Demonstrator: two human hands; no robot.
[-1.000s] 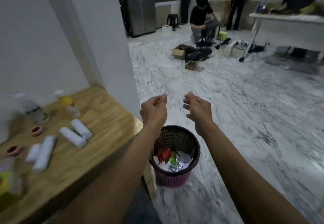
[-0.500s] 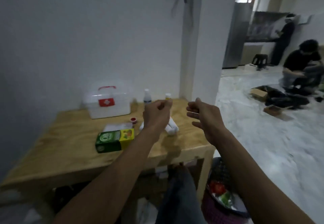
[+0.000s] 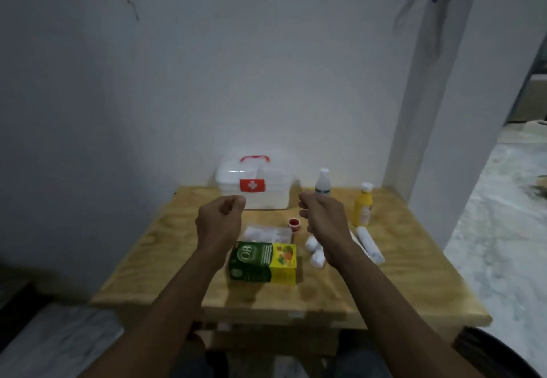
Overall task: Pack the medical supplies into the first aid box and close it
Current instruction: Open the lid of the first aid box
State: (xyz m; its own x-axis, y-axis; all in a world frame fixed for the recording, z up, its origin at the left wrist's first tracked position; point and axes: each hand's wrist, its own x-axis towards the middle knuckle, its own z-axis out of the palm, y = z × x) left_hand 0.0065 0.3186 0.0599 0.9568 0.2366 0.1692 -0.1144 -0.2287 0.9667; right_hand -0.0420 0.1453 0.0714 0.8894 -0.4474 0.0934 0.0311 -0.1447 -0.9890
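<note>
A white first aid box [image 3: 268,192] with a red handle and red cross label stands closed at the back of the wooden table [image 3: 399,283]. In front of it lie a clear packet [image 3: 268,233], a green and yellow carton [image 3: 263,262], a small red-capped jar [image 3: 294,224], white bandage rolls [image 3: 315,250] and a long white roll [image 3: 370,244]. A clear bottle [image 3: 322,182] and a yellow bottle [image 3: 363,206] stand upright to the right. My left hand [image 3: 220,218] and my right hand [image 3: 324,215] hover above the table with curled fingers, holding nothing.
A white wall rises behind the table, and a white pillar [image 3: 438,111] stands at its right rear corner. Marble floor [image 3: 503,229] stretches to the right. The dark rim of a basket [image 3: 497,351] shows at the lower right.
The view has swung left from the open room and bin to face the table squarely. Both hands kept their curled pose in front of me.
</note>
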